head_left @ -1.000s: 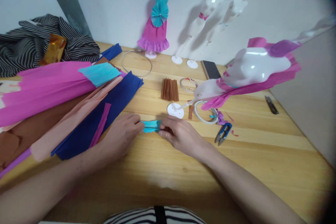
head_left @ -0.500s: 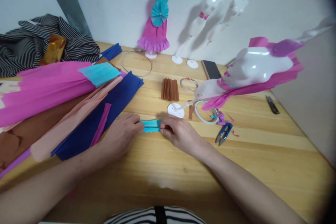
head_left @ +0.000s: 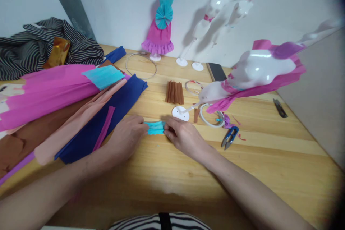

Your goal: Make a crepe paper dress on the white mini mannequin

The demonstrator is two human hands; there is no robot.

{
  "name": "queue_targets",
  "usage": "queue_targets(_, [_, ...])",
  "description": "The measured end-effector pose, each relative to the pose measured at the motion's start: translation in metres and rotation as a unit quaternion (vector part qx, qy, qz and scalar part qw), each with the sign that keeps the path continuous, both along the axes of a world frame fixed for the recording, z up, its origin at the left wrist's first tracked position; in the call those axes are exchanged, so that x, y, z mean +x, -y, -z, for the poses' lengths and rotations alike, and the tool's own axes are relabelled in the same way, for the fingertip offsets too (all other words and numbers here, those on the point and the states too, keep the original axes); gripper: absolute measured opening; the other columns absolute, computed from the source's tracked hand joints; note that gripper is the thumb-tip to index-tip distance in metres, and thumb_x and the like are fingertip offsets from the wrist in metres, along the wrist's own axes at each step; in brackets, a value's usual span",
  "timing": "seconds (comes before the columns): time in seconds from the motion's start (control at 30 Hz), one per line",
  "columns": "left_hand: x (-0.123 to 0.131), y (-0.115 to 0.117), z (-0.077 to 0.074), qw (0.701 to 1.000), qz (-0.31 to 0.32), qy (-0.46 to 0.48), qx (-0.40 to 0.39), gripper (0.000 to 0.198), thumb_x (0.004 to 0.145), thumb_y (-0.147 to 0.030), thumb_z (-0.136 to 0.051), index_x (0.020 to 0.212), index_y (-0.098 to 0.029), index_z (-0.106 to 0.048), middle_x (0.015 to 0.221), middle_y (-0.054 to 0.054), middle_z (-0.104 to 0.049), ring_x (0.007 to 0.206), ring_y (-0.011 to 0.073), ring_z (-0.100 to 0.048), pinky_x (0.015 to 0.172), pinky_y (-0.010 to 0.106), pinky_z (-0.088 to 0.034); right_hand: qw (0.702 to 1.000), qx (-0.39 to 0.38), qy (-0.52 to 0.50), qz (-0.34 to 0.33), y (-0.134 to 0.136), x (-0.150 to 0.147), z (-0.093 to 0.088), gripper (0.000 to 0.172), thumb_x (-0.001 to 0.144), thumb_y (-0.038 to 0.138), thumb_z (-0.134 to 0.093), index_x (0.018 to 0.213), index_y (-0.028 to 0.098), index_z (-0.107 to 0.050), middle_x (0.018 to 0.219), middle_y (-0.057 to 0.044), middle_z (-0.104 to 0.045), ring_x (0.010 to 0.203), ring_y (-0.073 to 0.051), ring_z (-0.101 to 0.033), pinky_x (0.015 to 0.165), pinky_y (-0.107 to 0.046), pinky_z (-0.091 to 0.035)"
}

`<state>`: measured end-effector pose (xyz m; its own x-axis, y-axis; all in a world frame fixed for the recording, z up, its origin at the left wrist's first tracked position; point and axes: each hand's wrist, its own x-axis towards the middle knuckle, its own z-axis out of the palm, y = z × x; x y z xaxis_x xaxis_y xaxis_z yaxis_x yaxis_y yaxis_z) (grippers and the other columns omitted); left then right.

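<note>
Now your left hand [head_left: 126, 138] and right hand [head_left: 183, 136] sit slightly closer together than a second ago, so a little less of the turquoise crepe strip [head_left: 155, 128] shows between them. This suggests the paper is being gathered shorter rather than pulled out flat. The fingers [head_left: 144, 126] of your left hand are pressed together, pinching the strip's left end. Those of your right hand pinch its right end the same way, knuckles up. The strip lies low on the wooden counter [head_left: 269, 158], stretched straight between your fingertips. It is narrow and bright blue-green, with fine lengthwise creases and a paler band along its top edge. Just beyond your right fingers stands a round white stand base [head_left: 180, 113], and further beyond that a small stack of brown pleated paper [head_left: 174, 92]. To the right of your right fingers, apart from them, lie blue-handled snips [head_left: 229, 136]. Beside your left fingers, to their left, spreads a dark blue crepe sheet [head_left: 118, 104].
</note>
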<state>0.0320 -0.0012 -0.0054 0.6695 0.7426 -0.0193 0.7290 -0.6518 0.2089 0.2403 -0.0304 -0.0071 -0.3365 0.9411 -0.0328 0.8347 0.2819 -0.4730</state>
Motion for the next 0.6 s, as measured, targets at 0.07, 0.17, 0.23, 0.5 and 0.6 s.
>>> queue_targets(0.07, [-0.0001, 0.0007, 0.0000, 1.000, 0.000, -0.003, 0.009, 0.018, 0.087, -0.017, -0.054, 0.072, -0.016, -0.065, 0.073, 0.004, -0.060, 0.071, 0.0177, -0.055, 0.060, 0.027, -0.036, 1.000, 0.003, 0.013, 0.004, 0.0006, -0.0008, 0.0005, 0.007, 0.082, 0.011, -0.056, 0.086, 0.017, -0.057, 0.083, -0.004, -0.061, 0.071, -0.017, -0.056, 0.060, -0.026, -0.038])
queue_targets(0.17, [-0.0013, 0.0026, 0.0022, 1.000, 0.004, 0.005, 0.021, 0.017, 0.086, -0.016, -0.055, 0.072, -0.017, -0.064, 0.074, 0.004, -0.060, 0.071, 0.0179, -0.054, 0.060, 0.027, -0.035, 1.000, 0.007, 0.022, 0.005, 0.0011, -0.0011, 0.0013, 0.009, 0.083, 0.012, -0.056, 0.090, 0.017, -0.057, 0.087, -0.005, -0.062, 0.073, -0.017, -0.057, 0.061, -0.027, -0.039])
queue_targets(0.23, [-0.0027, 0.0042, 0.0048, 0.999, 0.011, 0.019, 0.034, 0.018, 0.088, -0.016, -0.053, 0.073, -0.017, -0.063, 0.074, 0.003, -0.059, 0.071, 0.0177, -0.054, 0.060, 0.028, -0.035, 1.000, 0.013, 0.022, 0.003, 0.0014, -0.0007, 0.0019, 0.009, 0.083, 0.011, -0.056, 0.089, 0.017, -0.057, 0.087, -0.005, -0.061, 0.073, -0.017, -0.056, 0.061, -0.027, -0.039])
queue_targets(0.5, [-0.0049, 0.0089, 0.0086, 0.997, 0.019, 0.061, 0.048, 0.021, 0.091, -0.015, -0.047, 0.075, -0.018, -0.061, 0.077, 0.004, -0.059, 0.075, 0.0182, -0.053, 0.065, 0.030, -0.039, 1.000, 0.018, -0.019, -0.005, 0.0033, 0.0026, 0.0069, 0.008, 0.082, 0.011, -0.056, 0.080, 0.019, -0.056, 0.081, -0.003, -0.057, 0.074, -0.017, -0.054, 0.063, -0.026, -0.039])
queue_targets(0.6, [-0.0045, 0.0090, 0.0076, 0.997, 0.021, 0.061, 0.047, 0.020, 0.090, -0.014, -0.048, 0.075, -0.017, -0.061, 0.078, 0.004, -0.060, 0.076, 0.0179, -0.053, 0.067, 0.029, -0.039, 0.998, 0.045, -0.043, -0.021, 0.0044, 0.0034, 0.0080, 0.010, 0.082, 0.010, -0.053, 0.079, 0.019, -0.055, 0.080, -0.003, -0.055, 0.070, -0.016, -0.052, 0.061, -0.025, -0.038])
